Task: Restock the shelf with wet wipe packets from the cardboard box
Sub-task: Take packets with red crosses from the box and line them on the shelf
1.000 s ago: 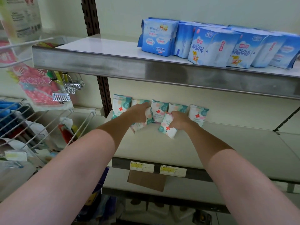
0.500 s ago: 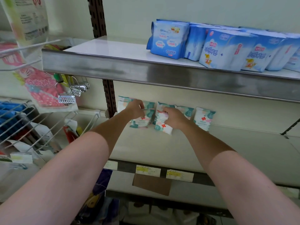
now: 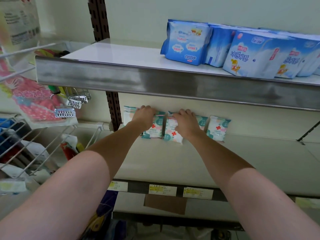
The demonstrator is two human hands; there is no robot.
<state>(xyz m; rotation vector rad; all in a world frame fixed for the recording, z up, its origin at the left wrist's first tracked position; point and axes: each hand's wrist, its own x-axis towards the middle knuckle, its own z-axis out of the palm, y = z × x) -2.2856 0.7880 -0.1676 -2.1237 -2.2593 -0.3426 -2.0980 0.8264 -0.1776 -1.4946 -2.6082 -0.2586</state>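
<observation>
Both arms reach deep into the middle shelf (image 3: 190,161), where a row of wet wipe packets stands upright against the back wall. The left hand (image 3: 144,116) sits on top of a packet (image 3: 154,129) with a red cross on its front, fingers curled over the packet's upper edge and gripping it. Right beside it, the right hand (image 3: 186,123) does the same on the neighbouring packet (image 3: 171,134), fingers hooked over the top; that one leans slightly forward at its base. The two held packets stand side by side, nearly touching. Further left, another packet (image 3: 129,115) peeks out behind the left wrist, and to the right a lone packet (image 3: 218,128) stands just clear of the right hand. Up above, the upper shelf (image 3: 121,54) carries a line of blue packs (image 3: 186,43). Off to the left, a wire basket (image 3: 34,144) holds assorted goods. Yellow price labels (image 3: 162,190) run along the shelf's front edge.
</observation>
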